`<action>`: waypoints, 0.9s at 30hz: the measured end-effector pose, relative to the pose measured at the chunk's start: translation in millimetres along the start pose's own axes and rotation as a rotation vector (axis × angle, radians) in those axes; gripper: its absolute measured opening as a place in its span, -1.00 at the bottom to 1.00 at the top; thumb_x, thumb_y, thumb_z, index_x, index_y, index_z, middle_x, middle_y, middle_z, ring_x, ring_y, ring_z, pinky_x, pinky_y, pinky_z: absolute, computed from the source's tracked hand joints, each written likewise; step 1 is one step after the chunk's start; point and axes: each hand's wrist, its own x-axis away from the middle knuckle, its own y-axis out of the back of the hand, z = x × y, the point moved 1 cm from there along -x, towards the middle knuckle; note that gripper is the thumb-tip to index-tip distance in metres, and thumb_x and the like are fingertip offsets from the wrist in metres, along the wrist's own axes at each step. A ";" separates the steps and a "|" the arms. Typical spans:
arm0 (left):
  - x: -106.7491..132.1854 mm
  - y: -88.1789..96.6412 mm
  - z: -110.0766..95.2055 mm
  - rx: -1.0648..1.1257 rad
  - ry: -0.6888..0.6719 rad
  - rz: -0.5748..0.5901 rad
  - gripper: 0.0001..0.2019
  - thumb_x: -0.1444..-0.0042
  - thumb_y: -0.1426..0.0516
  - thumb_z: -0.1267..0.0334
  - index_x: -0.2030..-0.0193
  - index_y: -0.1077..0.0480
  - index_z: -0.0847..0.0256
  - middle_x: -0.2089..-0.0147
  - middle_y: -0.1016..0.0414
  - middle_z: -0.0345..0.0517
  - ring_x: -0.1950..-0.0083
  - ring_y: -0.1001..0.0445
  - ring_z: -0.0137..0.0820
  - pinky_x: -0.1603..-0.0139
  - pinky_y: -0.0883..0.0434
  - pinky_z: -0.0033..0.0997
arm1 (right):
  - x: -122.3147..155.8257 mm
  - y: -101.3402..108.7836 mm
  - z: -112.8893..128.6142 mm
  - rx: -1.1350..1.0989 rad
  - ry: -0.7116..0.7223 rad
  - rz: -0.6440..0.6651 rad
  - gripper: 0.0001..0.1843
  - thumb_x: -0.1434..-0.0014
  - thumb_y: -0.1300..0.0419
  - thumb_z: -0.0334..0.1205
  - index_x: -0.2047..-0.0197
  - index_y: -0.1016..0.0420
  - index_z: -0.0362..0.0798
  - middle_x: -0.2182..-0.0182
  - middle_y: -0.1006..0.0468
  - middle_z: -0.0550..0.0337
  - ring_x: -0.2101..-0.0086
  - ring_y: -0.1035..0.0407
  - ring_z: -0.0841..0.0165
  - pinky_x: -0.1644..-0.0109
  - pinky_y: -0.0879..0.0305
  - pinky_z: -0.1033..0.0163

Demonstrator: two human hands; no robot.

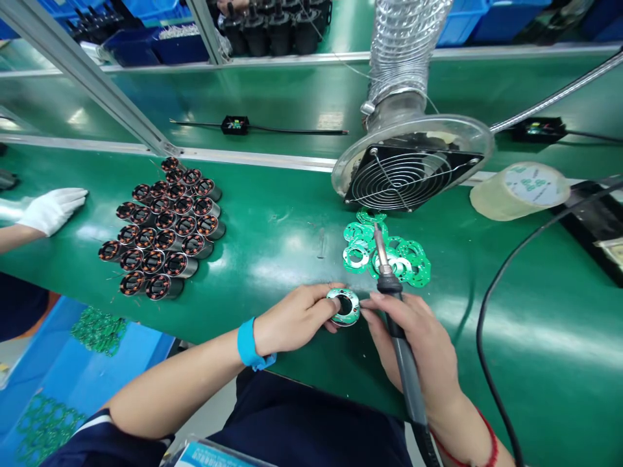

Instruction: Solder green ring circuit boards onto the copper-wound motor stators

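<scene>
My left hand (pixel 292 319) pinches a small motor stator topped by a green ring-shaped circuit board (pixel 344 307) on the green bench. My right hand (pixel 418 344) touches the same part with its fingertips while gripping a soldering iron (pixel 394 311), whose tip points away from me toward a pile of loose green ring boards (pixel 389 253). A blue strap sits on my left wrist, a red cord on my right.
A cluster of copper-wound stators (pixel 165 227) stands at left. A fume-extraction fan (pixel 409 172) with a silver duct hangs just behind the boards. A tape roll (pixel 520 189) lies at right, with a black cable (pixel 491 305) beside it. Another person's white-gloved hand (pixel 51 209) rests at far left.
</scene>
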 end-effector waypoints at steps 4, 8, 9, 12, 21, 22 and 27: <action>4.2 -4.4 3.2 -0.170 -0.169 -0.251 -0.57 -0.17 -0.07 0.33 -0.20 -0.28 0.21 -0.01 -0.43 0.01 0.09 -0.46 -0.32 0.01 -0.46 -0.23 | 0.6 0.0 5.4 0.036 -0.065 -0.023 -0.74 -0.24 -0.12 -0.41 0.02 -0.31 0.04 0.43 -0.53 0.21 0.43 -0.45 0.30 0.35 -0.36 0.21; 9.0 -8.1 5.1 -0.438 -0.473 -0.466 -0.53 -0.14 -0.06 0.47 -0.20 -0.22 0.16 0.00 -0.35 0.00 0.00 -0.40 -0.31 -0.03 -0.44 -0.22 | 4.4 -4.0 11.9 -0.250 -0.440 -0.041 -0.72 -0.24 -0.14 -0.34 -0.01 -0.31 0.09 0.41 -0.54 0.27 0.44 -0.48 0.36 0.38 -0.40 0.26; 10.3 -8.9 4.9 -0.500 -0.550 -0.504 -0.54 -0.13 -0.05 0.50 -0.18 -0.22 0.16 0.01 -0.34 0.00 -0.01 -0.39 -0.31 -0.03 -0.44 -0.24 | 4.9 -5.0 13.0 -0.348 -0.535 -0.050 -0.72 -0.23 -0.14 -0.32 0.00 -0.31 0.09 0.43 -0.53 0.30 0.47 -0.48 0.38 0.42 -0.40 0.28; 14.0 -10.2 3.5 -0.643 -0.713 -0.588 -0.56 -0.13 -0.04 0.56 -0.14 -0.23 0.17 0.02 -0.31 0.01 -0.04 -0.37 -0.31 -0.02 -0.44 -0.28 | 4.0 -5.0 14.7 -0.548 -0.701 -0.088 -0.73 -0.18 -0.18 -0.32 0.05 -0.35 0.09 0.47 -0.51 0.33 0.49 -0.47 0.40 0.48 -0.38 0.33; 20.4 -17.8 3.9 -0.564 -0.829 -0.735 -0.56 -0.18 -0.09 0.49 -0.17 -0.21 0.09 0.01 -0.32 -0.02 -0.03 -0.39 -0.33 0.01 -0.46 -0.35 | 1.2 -10.6 18.9 -1.341 -0.913 -0.019 -0.67 -0.15 -0.29 -0.11 0.01 -0.40 0.11 0.46 -0.46 0.35 0.54 -0.39 0.48 0.48 -0.39 0.34; 20.1 -19.0 4.4 -0.476 -0.769 -0.704 -0.57 -0.18 -0.11 0.45 -0.18 -0.21 0.09 0.01 -0.33 -0.01 -0.02 -0.39 -0.32 0.01 -0.47 -0.33 | 2.1 -12.1 19.5 -1.319 -0.888 -0.032 -0.67 -0.16 -0.27 -0.09 0.00 -0.40 0.12 0.47 -0.45 0.35 0.55 -0.39 0.47 0.49 -0.39 0.34; 15.8 -17.4 3.2 -0.016 -0.391 -0.449 -0.60 -0.13 -0.16 0.30 -0.13 -0.32 0.15 0.05 -0.39 -0.04 0.04 -0.45 -0.32 0.00 -0.48 -0.27 | 6.0 -8.1 15.5 -0.713 -0.667 -0.093 -0.71 -0.17 -0.26 -0.22 0.02 -0.40 0.12 0.51 -0.43 0.37 0.56 -0.39 0.46 0.51 -0.37 0.37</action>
